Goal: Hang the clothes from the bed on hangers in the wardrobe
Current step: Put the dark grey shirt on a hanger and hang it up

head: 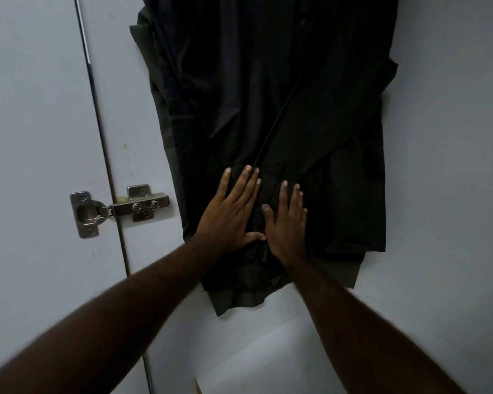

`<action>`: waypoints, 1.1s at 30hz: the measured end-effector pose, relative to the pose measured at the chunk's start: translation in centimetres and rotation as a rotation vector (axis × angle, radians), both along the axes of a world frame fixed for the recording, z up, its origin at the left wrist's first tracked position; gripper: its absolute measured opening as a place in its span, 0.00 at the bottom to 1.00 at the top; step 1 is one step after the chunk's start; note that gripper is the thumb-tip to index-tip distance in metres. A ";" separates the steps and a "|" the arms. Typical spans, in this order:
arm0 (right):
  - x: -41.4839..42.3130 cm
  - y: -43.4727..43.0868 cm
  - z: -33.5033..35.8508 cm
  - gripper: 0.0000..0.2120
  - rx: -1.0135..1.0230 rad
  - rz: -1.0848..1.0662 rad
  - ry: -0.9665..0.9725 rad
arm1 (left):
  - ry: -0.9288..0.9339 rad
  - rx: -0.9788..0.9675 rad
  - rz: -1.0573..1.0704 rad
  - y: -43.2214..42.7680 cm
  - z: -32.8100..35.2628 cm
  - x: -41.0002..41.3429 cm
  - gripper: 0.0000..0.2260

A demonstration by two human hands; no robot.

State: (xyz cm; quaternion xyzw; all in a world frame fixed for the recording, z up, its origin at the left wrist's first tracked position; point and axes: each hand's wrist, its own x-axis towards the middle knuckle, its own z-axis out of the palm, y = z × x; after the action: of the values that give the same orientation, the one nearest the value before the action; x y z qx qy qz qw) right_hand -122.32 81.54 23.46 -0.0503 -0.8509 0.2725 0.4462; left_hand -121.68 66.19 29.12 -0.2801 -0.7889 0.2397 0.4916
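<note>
Pale wardrobe panels (453, 137), dim in low light, frame a person who stands with both bare arms stretched forward and both palms laid flat on dark clothes hanging inside.

The left hand (228, 211) presses on the cloth with its fingers straight and slightly fanned, pointing upward. The right hand (286, 226) lies just beside it, fingers straight and held close together, also pointing upward. The left thumb reaches across and touches the heel of the right hand. Neither hand grips or pinches the fabric; both rest spread against it.

Under the hands hangs a black shirt (239, 81). Its front edge runs as a dark line up and to the right from between the two hands, and one small button (303, 22) shows near the top. The lower hem is bunched in folds just below the wrists. Behind the shirt hangs an olive-green garment (239, 304), which shows as a strip along the shirt's left side and as a hem below it. The tops of both garments run out of view, so what they hang from cannot be told.

To the left, well apart from the hands, a steel cabinet hinge (120, 209) bridges the dark gap between the wardrobe door (26, 123) and the panel next to the clothes. At the bottom, below the hems, a paler lit board (268, 365) catches the light between the forearms.
</note>
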 end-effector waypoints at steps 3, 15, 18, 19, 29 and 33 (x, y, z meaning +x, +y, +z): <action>-1.1 0.2 -1.4 0.34 -0.061 -0.025 0.059 | 0.032 -0.002 -0.012 0.0 0.0 -0.2 0.49; 1.2 -2.2 7.1 0.26 -0.029 0.099 0.535 | 0.094 0.112 -0.268 0.9 4.8 0.8 0.24; -0.6 -2.0 7.1 0.29 -0.030 0.128 0.400 | 0.104 0.066 -0.171 -0.2 5.5 0.1 0.33; -1.3 -1.8 6.0 0.30 -0.044 0.117 0.366 | 0.105 0.022 -0.119 -0.6 5.3 -0.2 0.37; 0.1 0.1 2.4 0.31 -0.097 0.024 0.303 | 0.106 0.003 -0.202 -1.0 5.8 0.2 0.32; 2.0 1.3 8.0 0.26 0.039 0.034 0.418 | 0.107 0.080 -0.310 0.5 9.1 1.6 0.24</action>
State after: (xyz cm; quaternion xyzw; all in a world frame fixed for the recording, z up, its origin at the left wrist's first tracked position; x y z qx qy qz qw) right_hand -120.29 82.86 31.49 0.0305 -0.7456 0.2682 0.6093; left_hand -120.12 66.73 38.20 -0.3653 -0.7179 0.1440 0.5749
